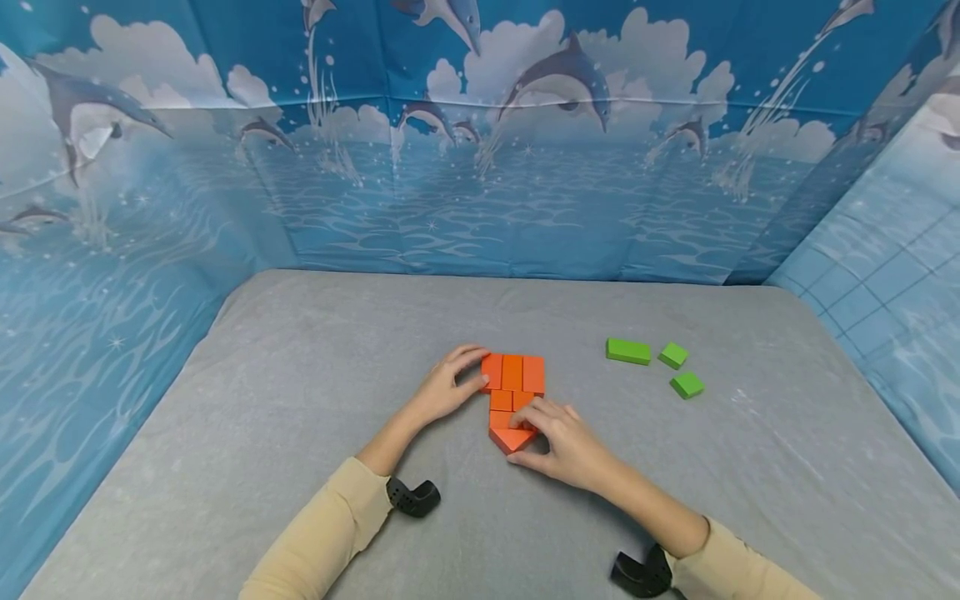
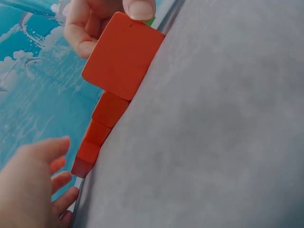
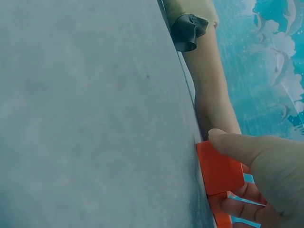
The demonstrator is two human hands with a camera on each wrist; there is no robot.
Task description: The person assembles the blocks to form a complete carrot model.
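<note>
Orange blocks lie joined in a shape, with three upright pieces point(image 1: 512, 372) across its far end and a triangular block point(image 1: 512, 439) at its near end. My left hand point(image 1: 448, 385) grips the far left orange block point(image 2: 124, 57), its thumb and fingertips at that block's edges. Around the near end, my right hand point(image 1: 568, 443) holds the triangular block point(image 3: 221, 168) between thumb and fingers; the fingers partly cover the small pieces beside it. In the left wrist view, part of my right hand point(image 2: 33, 185) shows beside the near end.
Three green pieces lie at the right: a long block point(image 1: 628, 351) and two smaller ones point(image 1: 673, 356) point(image 1: 687, 385). A grey cloth point(image 1: 360, 325) covers the table. Behind and beside it hangs a blue curtain point(image 1: 465, 208) with dolphins.
</note>
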